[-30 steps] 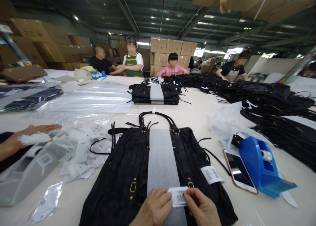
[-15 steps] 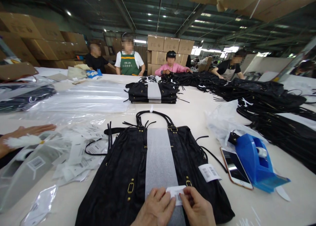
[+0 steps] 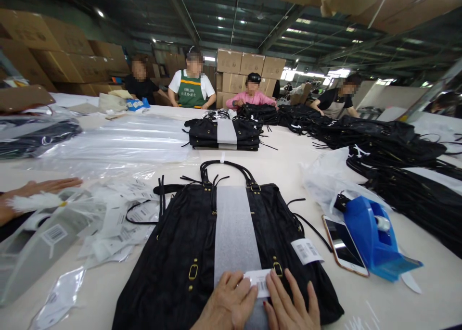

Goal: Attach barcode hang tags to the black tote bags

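A black handbag [image 3: 173, 253] lies flat with its handles pointing away, a grey paper strip [image 3: 236, 224] running down its middle. On the strip's lower part is a small white barcode label [image 3: 259, 282]. My left hand [image 3: 229, 301] holds the label's left end between closed fingers. Spread fingers of my right hand [image 3: 290, 301] lie flat on the label's right end and the bag. A white tag [image 3: 306, 251] with barcodes rests on the bag's right side.
Right of the bag are a phone [image 3: 345, 246] and a blue tape dispenser [image 3: 375, 238]. Loose labels [image 3: 119, 224] and another person's hand [image 3: 43, 188] are at left. Folded black bags [image 3: 224, 133] lie ahead, more bags [image 3: 407, 176] at right. Several people stand across the table.
My right hand has gone from pinching the label to lying flat with its fingers spread. My left hand has barely moved.
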A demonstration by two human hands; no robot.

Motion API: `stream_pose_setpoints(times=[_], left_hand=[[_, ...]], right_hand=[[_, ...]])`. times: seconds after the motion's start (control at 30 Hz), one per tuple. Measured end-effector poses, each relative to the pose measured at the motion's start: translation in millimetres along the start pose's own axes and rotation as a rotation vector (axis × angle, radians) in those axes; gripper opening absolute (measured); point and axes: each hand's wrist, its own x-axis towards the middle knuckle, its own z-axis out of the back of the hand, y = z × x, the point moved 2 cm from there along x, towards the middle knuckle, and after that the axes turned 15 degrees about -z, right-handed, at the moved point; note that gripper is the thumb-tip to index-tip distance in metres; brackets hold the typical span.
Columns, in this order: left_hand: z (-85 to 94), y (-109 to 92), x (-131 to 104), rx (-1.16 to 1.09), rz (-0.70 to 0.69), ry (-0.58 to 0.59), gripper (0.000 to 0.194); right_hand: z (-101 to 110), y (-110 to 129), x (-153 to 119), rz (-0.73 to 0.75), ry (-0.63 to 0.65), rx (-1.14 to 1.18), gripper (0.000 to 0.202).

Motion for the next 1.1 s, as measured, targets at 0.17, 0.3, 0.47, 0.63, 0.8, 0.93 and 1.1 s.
stream_pose_setpoints(times=[0.17,0.3,0.47,0.63,0.8,0.93,1.1], left_hand=[[-2.0,1,-5,-0.089,0.024,0.046,0.027],[2.8,3,-6,-0.206,0.069,0.009,0.025],[25.9,10,-2,-0.301,0.372,0.142,0.038],[32.6,15,6,-0.355,0.74,0.4,0.021],[30.8,21,18,-0.411,0.82,0.493,0.017],[31.2,25,22,-0.548,0.844,0.514,0.011],[36.3,30,24,-0.746,0.902,0.462,0.02]], right_hand=[[-9,13,-12,-0.111,0.055,0.085,0.032],[-3,7,-10,-0.147,0.098,0.12,0.035],[3,-13,7,-0.215,0.217,0.112,0.039],[-7,-24,19,-0.299,0.408,0.215,0.038],[-3,-27,27,-0.468,0.442,0.499,0.019],[9,-23,34,-0.579,0.477,0.768,0.015],[18,-20,46,-0.694,0.662,0.974,0.022]])
